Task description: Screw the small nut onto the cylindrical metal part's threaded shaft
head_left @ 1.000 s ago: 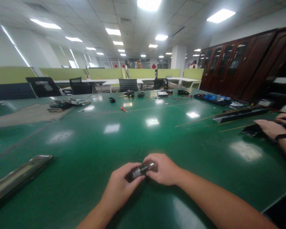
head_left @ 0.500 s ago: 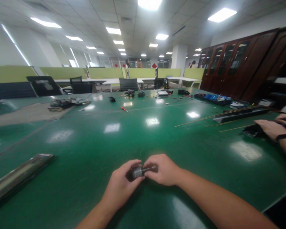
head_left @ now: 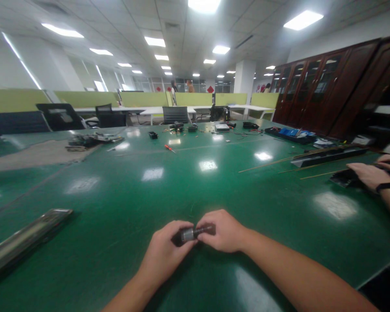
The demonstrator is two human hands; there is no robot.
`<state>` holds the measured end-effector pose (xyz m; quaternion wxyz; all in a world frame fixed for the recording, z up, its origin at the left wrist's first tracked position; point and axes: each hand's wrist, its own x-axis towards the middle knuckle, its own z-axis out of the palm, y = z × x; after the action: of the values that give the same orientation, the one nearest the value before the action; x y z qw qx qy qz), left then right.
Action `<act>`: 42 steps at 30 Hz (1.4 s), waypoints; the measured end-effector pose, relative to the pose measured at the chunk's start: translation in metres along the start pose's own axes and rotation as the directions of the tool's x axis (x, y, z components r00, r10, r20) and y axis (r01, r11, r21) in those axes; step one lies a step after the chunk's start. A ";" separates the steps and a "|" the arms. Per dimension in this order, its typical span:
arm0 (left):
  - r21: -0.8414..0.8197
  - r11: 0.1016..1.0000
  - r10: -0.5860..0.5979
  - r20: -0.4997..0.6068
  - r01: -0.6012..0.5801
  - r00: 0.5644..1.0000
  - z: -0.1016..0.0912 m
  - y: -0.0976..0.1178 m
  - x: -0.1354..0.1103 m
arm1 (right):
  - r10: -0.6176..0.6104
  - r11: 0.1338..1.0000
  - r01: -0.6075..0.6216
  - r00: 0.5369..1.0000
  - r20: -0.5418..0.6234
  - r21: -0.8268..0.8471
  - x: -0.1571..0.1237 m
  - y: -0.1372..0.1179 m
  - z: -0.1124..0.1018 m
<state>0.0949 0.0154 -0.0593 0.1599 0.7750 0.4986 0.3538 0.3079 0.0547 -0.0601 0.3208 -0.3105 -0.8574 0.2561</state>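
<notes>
Low over the green tabletop, my two hands meet on a small dark cylinder with a silver band. My left hand curls its thumb and fingers around the thick, banded end on the left. From the other side, my right hand pinches the narrow dark part, which points right toward its palm. The piece lies nearly level, and its exact kind is too blurred to tell. Parts of both ends are hidden behind my fingers.
A long metallic strip-like piece lies at the left. A red screwdriver rests farther back, with small parts and a black tray beyond. At the right, a co-worker's hands hold a dark part near thin rods.
Both hands keep their grip on the dark cylinder, and their positions are almost the same. Only very slight finger movement shows.
</notes>
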 end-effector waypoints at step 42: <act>0.012 1.000 -0.001 -0.026 0.001 1.000 -0.001 -0.002 0.001 | 0.018 0.999 -0.019 1.000 -0.022 -0.042 -0.001 0.003 -0.001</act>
<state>0.0928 0.0173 -0.0596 0.1490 0.7711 0.5030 0.3607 0.3101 0.0562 -0.0615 0.3211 -0.3279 -0.8562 0.2374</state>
